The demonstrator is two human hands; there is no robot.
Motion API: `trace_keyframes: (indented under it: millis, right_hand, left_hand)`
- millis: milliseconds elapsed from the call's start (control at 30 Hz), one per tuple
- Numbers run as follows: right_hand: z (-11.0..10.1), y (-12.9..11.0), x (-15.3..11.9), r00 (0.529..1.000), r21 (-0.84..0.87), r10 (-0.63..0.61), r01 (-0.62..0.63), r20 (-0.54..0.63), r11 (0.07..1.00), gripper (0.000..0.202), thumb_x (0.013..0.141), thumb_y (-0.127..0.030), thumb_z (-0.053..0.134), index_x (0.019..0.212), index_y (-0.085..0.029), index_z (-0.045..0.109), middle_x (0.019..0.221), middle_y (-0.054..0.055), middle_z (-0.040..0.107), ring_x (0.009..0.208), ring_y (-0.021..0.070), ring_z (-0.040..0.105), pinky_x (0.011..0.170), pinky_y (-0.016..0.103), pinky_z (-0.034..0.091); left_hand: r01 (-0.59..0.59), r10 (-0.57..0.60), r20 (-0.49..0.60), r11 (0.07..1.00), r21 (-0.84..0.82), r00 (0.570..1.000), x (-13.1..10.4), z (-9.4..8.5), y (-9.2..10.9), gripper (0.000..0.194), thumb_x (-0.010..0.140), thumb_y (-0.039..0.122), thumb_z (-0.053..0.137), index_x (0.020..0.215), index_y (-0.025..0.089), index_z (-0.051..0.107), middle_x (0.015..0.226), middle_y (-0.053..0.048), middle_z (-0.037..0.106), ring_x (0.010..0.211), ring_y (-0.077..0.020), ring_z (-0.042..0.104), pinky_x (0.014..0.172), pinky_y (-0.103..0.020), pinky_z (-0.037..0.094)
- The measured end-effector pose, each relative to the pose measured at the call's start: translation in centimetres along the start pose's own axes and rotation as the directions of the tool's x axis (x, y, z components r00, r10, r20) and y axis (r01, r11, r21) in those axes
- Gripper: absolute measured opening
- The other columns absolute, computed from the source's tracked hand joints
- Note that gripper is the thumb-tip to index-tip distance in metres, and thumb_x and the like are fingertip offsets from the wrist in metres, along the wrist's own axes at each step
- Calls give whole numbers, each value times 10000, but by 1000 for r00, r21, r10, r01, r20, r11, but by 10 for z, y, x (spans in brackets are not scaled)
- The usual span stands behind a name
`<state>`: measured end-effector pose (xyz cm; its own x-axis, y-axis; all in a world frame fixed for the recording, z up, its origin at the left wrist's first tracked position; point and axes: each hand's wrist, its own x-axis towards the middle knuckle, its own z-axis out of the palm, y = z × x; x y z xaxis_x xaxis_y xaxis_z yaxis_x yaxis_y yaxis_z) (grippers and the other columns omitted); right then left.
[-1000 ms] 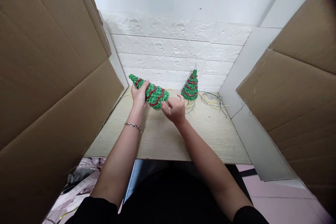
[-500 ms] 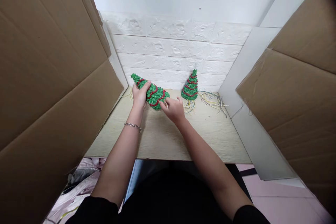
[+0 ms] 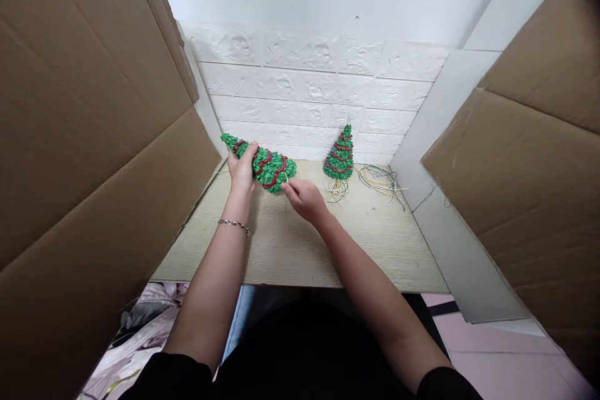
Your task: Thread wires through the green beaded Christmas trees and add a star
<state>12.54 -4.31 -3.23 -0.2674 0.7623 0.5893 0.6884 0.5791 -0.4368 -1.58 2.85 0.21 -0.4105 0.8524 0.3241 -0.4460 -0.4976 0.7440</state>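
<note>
A small green Christmas tree point(image 3: 273, 169) with red garlands is tilted over, its tip to the left and its base to the right. My left hand point(image 3: 242, 170) is wrapped round its upper half. At the base, my right hand point(image 3: 304, 198) has its thumb and fingers pinched on a thin pale wire point(image 3: 287, 179) beside the lower branches. A second, similar Christmas tree point(image 3: 339, 157) stands upright near the back wall, with a clear tip on top. Thin wires point(image 3: 338, 190) lie coiled in front of it.
A loose bundle of yellow, white and dark wires point(image 3: 382, 182) lies at the back right of the wooden table point(image 3: 300, 256). Cardboard panels point(image 3: 154, 156) flank both sides, and a white brick-patterned wall point(image 3: 300, 84) closes the back.
Both hands have shifted a little to the left with the tilted tree. My right hand's fingers have drawn closer together at its base. The standing tree has stayed put.
</note>
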Motion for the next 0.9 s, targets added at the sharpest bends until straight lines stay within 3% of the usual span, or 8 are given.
trace_keyframes:
  millis: [133, 333, 467, 733, 900]
  right_hand:
    - [1, 3, 0, 986, 184, 165, -157, -29, 970, 504, 896, -528, 308, 560, -174, 437, 542, -8, 447, 554, 102, 413, 568, 221, 293]
    - [1, 9, 3, 912, 374, 411, -383, 4, 845, 588, 779, -665, 416, 496, -161, 522, 467, -18, 435, 509, 92, 409, 535, 216, 299]
    - [-1, 9, 6, 876, 366, 480, -458, 34, 810, 561, 718, -657, 513, 459, -161, 537, 429, -20, 441, 489, 90, 409, 526, 221, 300]
    - [-4, 7, 8, 825, 342, 555, -554, 107, 759, 471, 715, -589, 579, 497, -173, 619, 467, -1, 546, 530, 113, 501, 566, 228, 342]
    - [-5, 8, 8, 833, 323, 543, -546, 107, 773, 449, 713, -572, 593, 499, -178, 624, 477, -5, 559, 540, 114, 506, 557, 225, 333]
  left_hand:
    - [11, -11, 27, 1000, -2, 1000, -1, 1, 2, 413, 494, 333, 800, 740, 175, 509, 720, 5, 548, 609, -102, 516, 619, -255, 460]
    - [11, -13, 114, 1000, 20, 993, -4, 3, 4, 354, 519, 339, 792, 677, 167, 527, 670, -4, 550, 594, -109, 525, 602, -255, 461]
    - [-1, -5, 139, 999, 42, 990, -7, 5, 6, 366, 504, 333, 800, 710, 160, 552, 698, -7, 568, 610, -111, 536, 607, -250, 460]
    - [-29, 11, 180, 995, 98, 984, -7, 4, 6, 391, 498, 337, 802, 724, 153, 541, 701, -6, 567, 611, -104, 534, 613, -235, 460]
    - [-30, 6, 179, 991, 129, 984, -8, 5, 5, 398, 489, 325, 804, 737, 149, 548, 724, -19, 586, 631, -117, 551, 633, -246, 464]
